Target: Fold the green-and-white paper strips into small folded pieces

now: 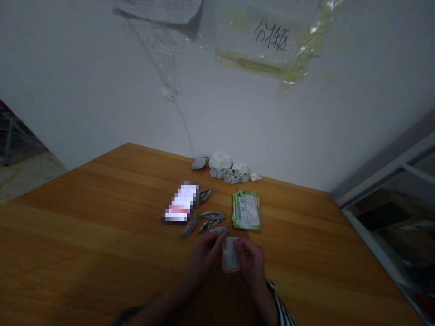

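Note:
Between my hands, close to the table's near side, is a small printed sheet of paper (231,256), apparently folded, with pale and orange print. My left hand (205,251) pinches its upper left edge. On its right side, my right hand (249,258) grips it with the thumb lying on top. Just beyond my hands lie several folded paper pieces (212,222), narrow and pointed. To their right sits a stack of green and white printed leaflets (247,210).
A phone (181,203) with a lit, blurred screen lies on the wooden table (102,194), left of the folded pieces. Along the wall are more folded papers (231,174) and crumpled white paper (220,160). A taped paper sign (272,36) hangs above. A metal-framed shelf (390,176) stands at right.

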Available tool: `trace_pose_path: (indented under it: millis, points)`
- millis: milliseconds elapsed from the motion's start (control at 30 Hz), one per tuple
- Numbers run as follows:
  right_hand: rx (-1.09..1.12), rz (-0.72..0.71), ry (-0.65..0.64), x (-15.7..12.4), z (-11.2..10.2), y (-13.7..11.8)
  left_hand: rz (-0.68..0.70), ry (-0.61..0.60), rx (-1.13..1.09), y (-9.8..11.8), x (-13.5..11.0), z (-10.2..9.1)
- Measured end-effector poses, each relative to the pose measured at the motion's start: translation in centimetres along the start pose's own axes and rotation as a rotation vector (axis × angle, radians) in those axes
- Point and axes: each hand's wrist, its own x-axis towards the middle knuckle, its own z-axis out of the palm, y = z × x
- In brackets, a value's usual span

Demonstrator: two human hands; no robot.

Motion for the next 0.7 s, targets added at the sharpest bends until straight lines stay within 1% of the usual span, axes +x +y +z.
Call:
trace_pose_path:
  millis: [67,167,233,267,367,400,433,533,567,633,700]
  points:
    - [0.030,0.000,0.050,-0.2,0.1,-0.3,0.010,0.022,-0.018,0.2,-0.2,0.3]
    - [0.075,0.005,0.164,-0.6,0.5,-0.6,-0.008,-0.070,-0.050,0.3,-0.2,0.7]
    - [0.092,0.017,0.206,-0.8,0.9,-0.5,-0.010,-0.114,-0.010,0.2,-0.2,0.7]
    - [0.093,0.017,0.207,-0.8,1.1,-0.5,-0.002,-0.103,0.026,0.1,-0.2,0.7]
    - [0.090,0.023,0.176,-0.8,1.4,-0.1,0.035,-0.010,0.132,-0.2,-0.2,0.5]
    - [0.092,0.033,0.174,-0.8,1.5,-0.1,0.044,0.004,0.153,-0.3,-0.3,0.5]
    - [0.093,0.047,0.185,-0.7,1.5,0.0,0.051,-0.004,0.161,-0.3,-0.3,0.5]
    - [0.099,0.090,0.260,-0.7,1.4,0.1,0.075,-0.103,0.139,-0.5,-0.3,0.7]
    - [0.101,0.098,0.278,-0.7,1.4,0.1,0.078,-0.114,0.140,-0.6,-0.3,0.7]
    - [0.117,0.104,0.272,-0.6,1.4,0.1,0.074,-0.070,0.174,-0.7,-0.2,0.5]
    - [0.175,0.099,0.201,-0.3,1.2,0.2,0.067,0.002,0.208,-0.7,0.0,0.0]
